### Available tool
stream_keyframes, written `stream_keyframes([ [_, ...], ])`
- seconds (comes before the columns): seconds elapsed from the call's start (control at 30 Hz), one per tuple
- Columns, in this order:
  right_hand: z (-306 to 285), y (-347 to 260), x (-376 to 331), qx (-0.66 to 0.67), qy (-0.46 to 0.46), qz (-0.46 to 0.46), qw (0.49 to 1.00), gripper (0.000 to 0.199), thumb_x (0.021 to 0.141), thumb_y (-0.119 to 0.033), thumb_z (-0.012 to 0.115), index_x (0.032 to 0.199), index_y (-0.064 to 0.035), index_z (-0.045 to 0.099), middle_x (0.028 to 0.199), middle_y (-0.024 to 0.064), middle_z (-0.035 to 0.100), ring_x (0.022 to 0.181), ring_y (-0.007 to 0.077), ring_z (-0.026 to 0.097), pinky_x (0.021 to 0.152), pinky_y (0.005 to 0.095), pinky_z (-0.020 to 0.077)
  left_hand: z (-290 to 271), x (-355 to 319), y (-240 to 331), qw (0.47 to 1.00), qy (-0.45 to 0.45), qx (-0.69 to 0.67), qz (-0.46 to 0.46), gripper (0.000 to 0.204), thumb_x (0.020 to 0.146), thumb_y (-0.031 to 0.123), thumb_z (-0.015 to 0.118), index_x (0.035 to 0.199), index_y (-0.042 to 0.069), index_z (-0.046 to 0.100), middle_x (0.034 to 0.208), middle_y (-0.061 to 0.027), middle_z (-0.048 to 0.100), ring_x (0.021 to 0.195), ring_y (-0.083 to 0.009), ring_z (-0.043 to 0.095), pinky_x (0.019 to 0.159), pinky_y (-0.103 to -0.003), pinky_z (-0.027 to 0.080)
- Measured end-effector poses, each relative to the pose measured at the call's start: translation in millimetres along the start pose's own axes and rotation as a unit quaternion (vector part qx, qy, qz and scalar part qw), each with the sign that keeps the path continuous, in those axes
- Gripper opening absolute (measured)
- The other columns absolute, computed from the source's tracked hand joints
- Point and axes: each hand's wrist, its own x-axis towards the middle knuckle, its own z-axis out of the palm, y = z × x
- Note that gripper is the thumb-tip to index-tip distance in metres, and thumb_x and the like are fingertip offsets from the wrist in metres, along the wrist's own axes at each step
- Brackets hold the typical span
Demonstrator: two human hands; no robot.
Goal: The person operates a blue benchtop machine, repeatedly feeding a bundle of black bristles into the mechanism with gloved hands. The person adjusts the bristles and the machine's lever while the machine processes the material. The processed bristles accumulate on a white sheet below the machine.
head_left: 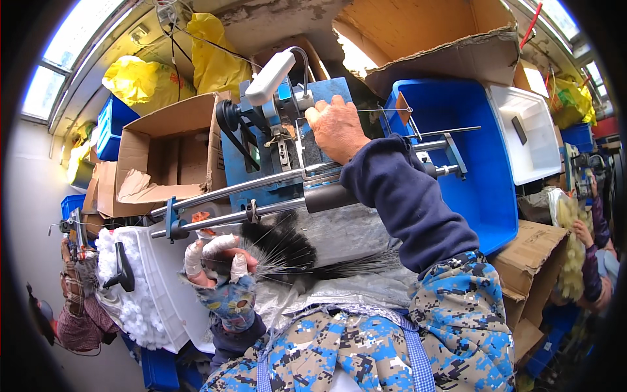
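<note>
My right hand (pixel 336 127) is over the top of a blue bench machine (pixel 261 186), its fingers curled down and their tips hidden; what they hold cannot be made out. A thin wire stretches from beside this hand toward the right. Lower left, my left hand (pixel 219 260) has white tape round several digits. Its fingers are bent and apart, with nothing visible between them. Just right of it lies a bundle of black bristles (pixel 281 242) with fine pale strands fanning out. Two metal rods (pixel 261 209) cross between my hands, fixed to the machine.
A deep blue bin (pixel 499 215) stands right of the machine, beside a white tray (pixel 528 140). Left are an open cardboard box (pixel 166 157) and a white tub (pixel 166 307) of white tufts with a black hairdryer-shaped tool (pixel 121 269). Other people work at both sides.
</note>
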Motion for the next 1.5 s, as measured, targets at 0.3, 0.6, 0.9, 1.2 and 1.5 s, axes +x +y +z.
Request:
stream_keyframes([
  [0.3,-2.8,-0.7,-0.5,-0.005,0.011,-0.009,1.000,0.016,0.075,-0.007,0.053,0.088,-0.0065,0.061,0.089,0.0090,0.061,0.089,0.0286,0.056,0.073,0.0401,0.0452,4.1,0.5,-6.1,0.999,0.006,-0.004,0.032,0.062,0.077,-0.009,0.057,0.131,0.009,0.032,0.099,-0.0208,0.060,0.058,-0.0182,0.059,0.042,-0.024,0.049],
  [0.6,12.5,8.6,5.8,0.102,0.040,-0.001,0.994,0.014,0.080,-0.014,0.052,0.085,-0.0071,0.063,0.083,0.0092,0.063,0.088,0.0287,0.056,0.077,0.0438,0.0405,7.8,-1.0,-4.8,1.000,-0.002,-0.013,0.002,0.060,0.079,-0.007,0.056,0.131,0.011,0.031,0.099,-0.0185,0.059,0.061,-0.0167,0.059,0.045,-0.023,0.048],
  [0.9,-7.7,15.6,-26.2,0.027,0.048,0.032,0.998,0.047,0.071,-0.026,0.066,0.109,0.0001,0.056,0.127,0.0183,0.036,0.113,0.0329,0.036,0.089,0.0470,0.0306,2.5,-0.5,3.3,1.000,-0.018,-0.001,0.003,0.057,0.079,-0.006,0.057,0.128,0.011,0.034,0.097,-0.0174,0.059,0.060,-0.0159,0.059,0.045,-0.024,0.047],
  [1.2,-22.7,9.3,-44.6,0.075,-0.049,0.069,0.994,0.052,0.072,-0.028,0.067,0.111,0.0034,0.051,0.107,0.0178,0.041,0.104,0.0312,0.045,0.078,0.0405,0.0440,35.3,2.5,4.5,0.997,-0.070,0.001,0.027,0.056,0.079,-0.006,0.058,0.127,0.013,0.036,0.097,-0.0171,0.059,0.060,-0.0152,0.059,0.050,-0.024,0.049],
  [1.5,1.2,-51.2,-20.0,0.128,-0.017,0.031,0.991,0.064,0.076,-0.030,0.062,0.119,0.0122,0.038,0.100,0.0223,0.048,0.082,0.0318,0.056,0.074,0.0360,0.0479,23.2,2.9,8.5,0.999,-0.040,-0.006,-0.025,0.051,0.080,-0.007,0.055,0.125,0.009,0.038,0.093,-0.0169,0.060,0.060,-0.0159,0.059,0.048,-0.023,0.049],
])
